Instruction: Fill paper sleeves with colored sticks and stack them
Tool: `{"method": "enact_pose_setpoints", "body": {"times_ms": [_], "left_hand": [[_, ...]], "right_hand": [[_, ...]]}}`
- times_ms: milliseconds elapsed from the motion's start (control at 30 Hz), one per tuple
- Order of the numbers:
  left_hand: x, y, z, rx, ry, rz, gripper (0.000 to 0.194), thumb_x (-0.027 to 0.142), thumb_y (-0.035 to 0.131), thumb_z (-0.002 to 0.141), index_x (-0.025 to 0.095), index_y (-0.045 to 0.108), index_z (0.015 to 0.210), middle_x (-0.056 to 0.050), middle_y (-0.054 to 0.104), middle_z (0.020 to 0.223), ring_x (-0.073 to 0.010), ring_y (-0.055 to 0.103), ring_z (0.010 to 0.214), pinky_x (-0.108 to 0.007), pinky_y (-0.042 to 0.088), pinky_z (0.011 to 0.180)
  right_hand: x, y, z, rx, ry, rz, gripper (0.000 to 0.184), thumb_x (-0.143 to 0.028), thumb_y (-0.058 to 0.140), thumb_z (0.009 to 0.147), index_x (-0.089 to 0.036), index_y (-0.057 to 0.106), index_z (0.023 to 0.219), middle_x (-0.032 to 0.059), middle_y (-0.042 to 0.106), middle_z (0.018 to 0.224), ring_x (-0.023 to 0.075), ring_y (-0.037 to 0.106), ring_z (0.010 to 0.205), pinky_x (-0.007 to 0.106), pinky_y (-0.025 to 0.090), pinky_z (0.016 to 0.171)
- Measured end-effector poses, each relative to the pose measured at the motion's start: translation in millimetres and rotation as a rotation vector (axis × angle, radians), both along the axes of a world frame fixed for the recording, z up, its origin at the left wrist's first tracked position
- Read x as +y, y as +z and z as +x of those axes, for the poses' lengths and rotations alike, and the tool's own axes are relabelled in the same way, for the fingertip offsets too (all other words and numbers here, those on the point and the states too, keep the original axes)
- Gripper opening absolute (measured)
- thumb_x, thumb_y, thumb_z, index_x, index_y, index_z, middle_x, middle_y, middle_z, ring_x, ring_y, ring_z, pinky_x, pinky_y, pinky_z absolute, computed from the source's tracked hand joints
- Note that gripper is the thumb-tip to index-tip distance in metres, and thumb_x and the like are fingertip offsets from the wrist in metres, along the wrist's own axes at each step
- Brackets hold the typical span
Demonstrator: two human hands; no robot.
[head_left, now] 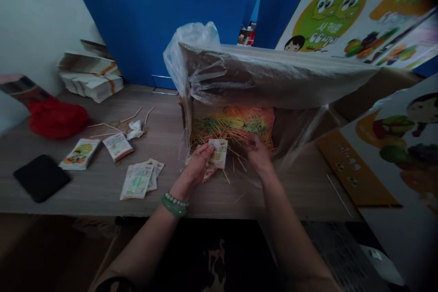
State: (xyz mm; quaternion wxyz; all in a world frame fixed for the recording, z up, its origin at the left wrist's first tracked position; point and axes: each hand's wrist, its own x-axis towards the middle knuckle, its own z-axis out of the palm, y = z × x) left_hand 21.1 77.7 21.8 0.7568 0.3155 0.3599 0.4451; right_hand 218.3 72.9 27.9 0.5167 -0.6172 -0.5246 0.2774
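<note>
My left hand (200, 162) is closed on a small printed packet (218, 153), with its thumb over the packet's left edge. Under that hand lies part of another packet with a red-striped edge (209, 173). Thin yellow, orange and green sticks (232, 123) fill the mouth of a plastic-lined cardboard box (284, 73) lying open toward me. At the front of the stick pile is my right hand (258, 153), its fingers curled and slightly blurred; whatever they hold does not show. A few loose sticks lie on the table between my hands.
On the left of the table (219, 200) lie printed packets (137, 180), a white and yellow packet stack (80, 154), a black flat pad (41, 178), a red bag (58, 117) and crumpled tissue (135, 130). Folded cartons (91, 77) stand behind. A printed carton (393, 146) stands right.
</note>
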Motion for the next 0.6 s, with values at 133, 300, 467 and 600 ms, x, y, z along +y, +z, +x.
{"method": "enact_pose_setpoints", "body": {"times_ms": [133,300,467,600], "left_hand": [[-17.3,11.8,-10.5,0.026,0.021,0.128,0.041,0.048,0.076,0.073,0.017,0.07,0.1,-0.005,0.069,0.09,-0.0157,0.061,0.075,-0.028,0.049,0.067],[-50.6,26.0,-44.6,0.205,0.053,0.239,0.024,0.035,0.078,0.069,0.016,0.073,0.084,-0.002,0.068,0.081,-0.0158,0.058,0.077,-0.03,0.048,0.076],[-87.1,33.9,-97.2,0.436,0.123,0.262,0.011,0.028,0.074,0.07,0.018,0.072,0.071,-0.002,0.067,0.076,-0.0164,0.059,0.077,-0.03,0.047,0.076],[-87.6,26.7,-142.4,0.623,0.277,0.191,0.017,0.033,0.072,0.073,0.018,0.067,0.068,0.0,0.062,0.07,-0.0151,0.056,0.068,-0.03,0.048,0.069]], "right_hand": [[-32.2,3.7,-41.5,0.162,0.237,-0.092,0.019,-0.037,0.066,0.076,-0.023,0.072,0.088,0.0013,0.072,0.087,0.0208,0.064,0.085,0.038,0.05,0.084],[-52.5,4.3,-85.6,0.065,0.391,-0.075,0.012,-0.026,0.063,0.075,-0.025,0.073,0.08,0.0006,0.07,0.084,0.0227,0.063,0.089,0.041,0.047,0.089],[-75.2,-12.1,-128.2,0.118,0.677,-0.138,0.012,-0.024,0.06,0.076,-0.025,0.072,0.077,-0.001,0.069,0.076,0.0205,0.062,0.079,0.034,0.049,0.076],[-93.5,-14.3,-155.1,-0.065,0.773,-0.202,0.014,-0.018,0.055,0.081,-0.023,0.068,0.082,-0.002,0.068,0.078,0.0168,0.061,0.077,0.029,0.046,0.073]]}}
